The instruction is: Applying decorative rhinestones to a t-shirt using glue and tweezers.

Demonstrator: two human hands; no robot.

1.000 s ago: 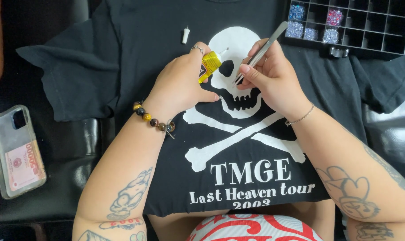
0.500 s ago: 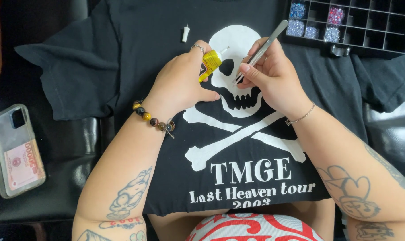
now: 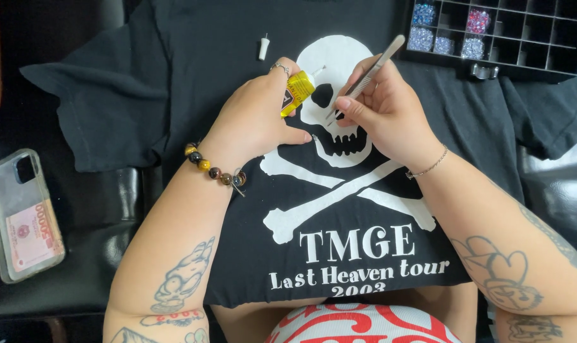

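Note:
A black T-shirt (image 3: 174, 82) lies flat across my lap, printed with a white skull and crossbones (image 3: 339, 159). My left hand (image 3: 256, 117) grips a small yellow glue tube (image 3: 297, 93), its nozzle pointing up toward the skull's top. My right hand (image 3: 383, 111) holds metal tweezers (image 3: 368, 73) like a pen, the tips down at the skull's eye socket. Both hands rest on the shirt, close together over the skull's face.
A black compartment box (image 3: 523, 35) holding sparkly rhinestones sits at the top right. The tube's small white cap (image 3: 263, 47) lies on the shirt above my left hand. A clear phone case (image 3: 21, 213) with a banknote inside rests at the left on a black seat.

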